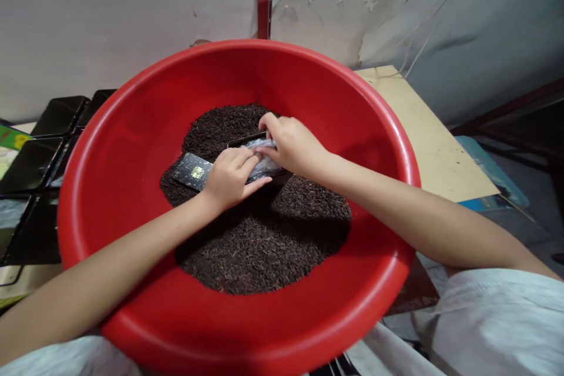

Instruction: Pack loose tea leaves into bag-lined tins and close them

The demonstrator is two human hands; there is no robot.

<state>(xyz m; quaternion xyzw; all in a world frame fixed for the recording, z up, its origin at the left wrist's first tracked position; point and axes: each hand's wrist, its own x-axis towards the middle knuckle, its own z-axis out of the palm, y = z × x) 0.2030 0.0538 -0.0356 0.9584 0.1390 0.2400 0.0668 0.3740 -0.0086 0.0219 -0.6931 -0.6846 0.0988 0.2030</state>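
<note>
A large red basin (118,147) holds a heap of dark loose leaves (255,247) that look like tea. Over the heap lies a small black box (238,142), lined with a clear plastic bag (263,169). My left hand (231,176) grips the box and bag, its fingers across the plastic and its thumb along the near side. On the far right end, my right hand (293,144) has its fingers bent and pinched on the bag. Left of my left hand rests a black speckled flap (194,171) with a gold label; its join to the box is hidden.
Several black open boxes (35,164) stand left of the basin, some with plastic inside. A pale board (432,141) lies to the right, with a blue item (493,170) under it. Behind the basin rises a peeling wall (154,6).
</note>
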